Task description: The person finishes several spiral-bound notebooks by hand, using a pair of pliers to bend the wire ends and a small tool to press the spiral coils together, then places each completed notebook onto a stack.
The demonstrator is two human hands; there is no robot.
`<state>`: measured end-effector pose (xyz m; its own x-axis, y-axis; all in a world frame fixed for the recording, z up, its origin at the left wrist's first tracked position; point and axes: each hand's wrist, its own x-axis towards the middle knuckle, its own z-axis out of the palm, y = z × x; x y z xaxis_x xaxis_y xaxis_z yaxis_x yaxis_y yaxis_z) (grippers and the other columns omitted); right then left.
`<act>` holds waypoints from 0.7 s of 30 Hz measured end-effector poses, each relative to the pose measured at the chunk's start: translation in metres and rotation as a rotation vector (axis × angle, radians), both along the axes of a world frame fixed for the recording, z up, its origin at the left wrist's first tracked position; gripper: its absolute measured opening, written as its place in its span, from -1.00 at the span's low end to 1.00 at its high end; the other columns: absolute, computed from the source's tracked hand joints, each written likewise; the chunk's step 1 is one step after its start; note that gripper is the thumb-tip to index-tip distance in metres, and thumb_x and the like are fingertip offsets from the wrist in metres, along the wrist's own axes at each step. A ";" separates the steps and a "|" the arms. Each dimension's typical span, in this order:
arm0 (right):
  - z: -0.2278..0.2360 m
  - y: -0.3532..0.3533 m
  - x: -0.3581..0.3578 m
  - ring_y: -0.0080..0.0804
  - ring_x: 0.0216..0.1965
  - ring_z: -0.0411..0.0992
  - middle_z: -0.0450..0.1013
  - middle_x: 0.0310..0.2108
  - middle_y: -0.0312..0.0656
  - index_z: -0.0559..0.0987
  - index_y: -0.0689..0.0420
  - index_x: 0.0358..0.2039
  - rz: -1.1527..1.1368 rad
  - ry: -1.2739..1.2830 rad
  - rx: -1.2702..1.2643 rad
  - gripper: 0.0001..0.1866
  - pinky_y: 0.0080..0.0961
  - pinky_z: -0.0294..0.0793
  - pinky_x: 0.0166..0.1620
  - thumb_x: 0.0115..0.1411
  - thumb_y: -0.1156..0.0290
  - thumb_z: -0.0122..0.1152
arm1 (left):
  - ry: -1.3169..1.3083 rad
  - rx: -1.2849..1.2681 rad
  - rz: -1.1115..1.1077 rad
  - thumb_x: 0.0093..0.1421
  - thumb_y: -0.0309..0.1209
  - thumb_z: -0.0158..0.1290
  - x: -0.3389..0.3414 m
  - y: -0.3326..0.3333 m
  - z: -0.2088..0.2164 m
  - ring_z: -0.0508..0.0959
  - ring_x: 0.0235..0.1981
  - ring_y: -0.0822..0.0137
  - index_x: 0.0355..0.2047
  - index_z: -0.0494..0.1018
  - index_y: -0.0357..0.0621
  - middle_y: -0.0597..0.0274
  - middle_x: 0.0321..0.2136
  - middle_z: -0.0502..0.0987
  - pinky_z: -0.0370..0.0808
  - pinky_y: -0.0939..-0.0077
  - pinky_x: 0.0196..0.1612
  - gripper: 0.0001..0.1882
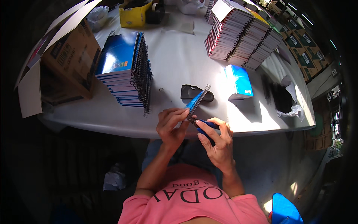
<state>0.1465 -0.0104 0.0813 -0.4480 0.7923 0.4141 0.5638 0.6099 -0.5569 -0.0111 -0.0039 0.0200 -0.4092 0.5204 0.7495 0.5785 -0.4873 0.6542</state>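
Note:
My left hand (172, 126) is closed on a small blue spiral notebook (194, 101), which is tilted up with its black wire coil facing right. In my right hand (218, 141) is a pair of pliers with blue handles (207, 130). The dark jaws of the pliers meet the near end of the coil, just beside my left fingertips. Whether the jaws grip the wire is too small to tell. Behind the notebook, a black case-like object (186, 92) lies on the table, partly covered by it.
A tall stack of blue spiral notebooks (119, 56) stands left, beside an open cardboard box (71, 63). Small blue booklets (238, 82) are piled at right, before large stacks of unbound books (238, 35). Black coils (281, 97) lie far right. A yellow box (132, 16) sits at the back.

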 end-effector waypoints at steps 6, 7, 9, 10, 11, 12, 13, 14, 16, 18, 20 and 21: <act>-0.018 0.011 0.017 -0.45 -0.15 0.41 0.44 -0.21 -0.26 0.39 0.14 0.08 0.385 0.861 -1.518 -0.61 -0.50 0.44 -0.08 0.34 0.21 -0.05 | 0.013 0.033 -0.061 -0.20 -0.77 0.22 0.001 0.000 -0.009 0.54 -0.33 0.26 -0.37 0.54 -0.23 0.17 -0.38 0.58 0.50 0.49 -0.32 -0.67; -0.018 0.009 0.016 -0.42 -0.14 0.42 0.45 -0.22 -0.23 0.40 0.15 0.06 0.325 0.735 -1.266 -0.63 -0.49 0.43 -0.06 0.33 0.24 -0.04 | 0.024 0.053 -0.079 -0.17 -0.76 0.22 0.000 0.001 -0.011 0.53 -0.33 0.29 -0.33 0.52 -0.23 0.16 -0.35 0.57 0.50 0.51 -0.34 -0.66; -0.015 0.005 0.006 -0.35 -0.13 0.42 0.47 -0.23 -0.16 0.43 0.16 0.03 0.220 0.478 -0.773 -0.66 -0.48 0.40 -0.04 0.31 0.28 -0.02 | -0.096 0.055 -0.089 -0.09 -0.75 0.20 -0.002 0.003 -0.021 0.50 -0.32 0.35 -0.23 0.47 -0.23 0.17 -0.29 0.52 0.48 0.55 -0.36 -0.63; -0.015 0.009 0.010 -0.27 -0.12 0.42 0.46 -0.20 -0.11 0.44 0.17 0.02 0.134 0.334 -0.540 -0.67 -0.43 0.38 -0.02 0.29 0.31 0.01 | -0.230 0.039 -0.090 -0.04 -0.73 0.19 0.000 0.004 -0.030 0.48 -0.32 0.39 -0.18 0.44 -0.23 0.18 -0.26 0.49 0.47 0.57 -0.35 -0.61; -0.017 0.018 0.017 -0.19 -0.11 0.41 0.46 -0.18 -0.06 0.46 0.17 0.00 0.060 0.192 -0.304 -0.67 -0.39 0.36 -0.01 0.26 0.34 0.04 | -0.364 0.029 -0.078 0.00 -0.72 0.18 -0.001 0.005 -0.034 0.46 -0.31 0.43 -0.12 0.40 -0.23 0.19 -0.22 0.45 0.46 0.59 -0.35 -0.59; -0.029 0.026 0.028 -0.11 -0.11 0.40 0.42 -0.12 -0.01 0.48 0.18 -0.02 -0.030 0.181 -0.203 -0.67 -0.33 0.35 -0.02 0.21 0.38 0.08 | -0.462 0.016 -0.090 0.04 -0.68 0.17 -0.002 0.006 -0.026 0.44 -0.30 0.45 -0.09 0.37 -0.24 0.20 -0.21 0.43 0.44 0.61 -0.31 -0.59; -0.033 0.031 0.039 -0.11 -0.11 0.40 0.41 -0.08 0.00 0.50 0.14 -0.03 -0.158 0.042 -0.146 -0.68 -0.35 0.36 -0.03 0.21 0.36 0.08 | -0.561 0.004 -0.101 0.08 -0.65 0.16 -0.002 0.005 -0.016 0.42 -0.29 0.48 -0.05 0.34 -0.24 0.21 -0.19 0.40 0.43 0.62 -0.28 -0.59; -0.040 0.038 0.051 -0.05 0.04 0.32 0.41 -0.08 -0.01 0.48 0.14 0.00 -0.271 -0.090 -0.169 -0.64 -0.25 0.23 0.11 0.23 0.29 0.06 | -0.662 -0.007 -0.110 0.12 -0.61 0.14 -0.002 0.003 -0.006 0.40 -0.27 0.50 -0.02 0.31 -0.24 0.23 -0.17 0.38 0.41 0.64 -0.24 -0.58; -0.065 0.050 0.070 0.00 0.10 0.26 0.30 0.07 -0.03 0.42 0.04 0.06 -0.524 -0.511 -0.036 -0.58 -0.14 0.15 0.16 0.21 0.23 0.10 | -0.751 -0.034 -0.177 0.17 -0.55 0.10 -0.001 0.003 0.009 0.40 -0.23 0.50 -0.03 0.32 -0.26 0.22 -0.17 0.38 0.38 0.66 -0.16 -0.65; -0.064 0.057 0.063 -0.01 0.16 0.21 0.25 0.11 -0.02 0.35 0.07 0.12 -0.480 -0.386 -0.027 -0.51 -0.16 0.08 0.22 0.19 0.23 0.15 | -0.824 -0.061 -0.245 0.22 -0.52 0.05 -0.002 0.003 0.016 0.40 -0.19 0.50 -0.03 0.33 -0.27 0.20 -0.16 0.38 0.37 0.67 -0.10 -0.69; -0.058 0.064 0.052 0.01 0.20 0.17 0.20 0.16 0.02 0.31 0.10 0.15 -0.292 -0.084 -0.104 -0.44 -0.15 0.02 0.26 0.18 0.21 0.17 | -0.877 -0.100 -0.315 0.27 -0.51 -0.03 -0.004 -0.003 0.018 0.40 -0.15 0.50 -0.03 0.33 -0.27 0.18 -0.13 0.38 0.36 0.67 -0.06 -0.73; -0.052 0.067 0.044 0.05 0.22 0.15 0.17 0.19 0.05 0.31 0.12 0.16 -0.123 0.152 -0.186 -0.42 -0.13 0.00 0.27 0.18 0.19 0.18 | -0.864 -0.057 -0.341 0.27 -0.53 -0.05 -0.004 -0.005 0.021 0.41 -0.14 0.50 -0.03 0.33 -0.26 0.17 -0.12 0.38 0.36 0.66 -0.06 -0.74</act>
<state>0.1905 0.0566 0.0294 -0.2877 0.9055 0.3118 0.5286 0.4216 -0.7368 -0.0148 -0.0094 0.0412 -0.6316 0.7418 0.2256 -0.2895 -0.4956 0.8189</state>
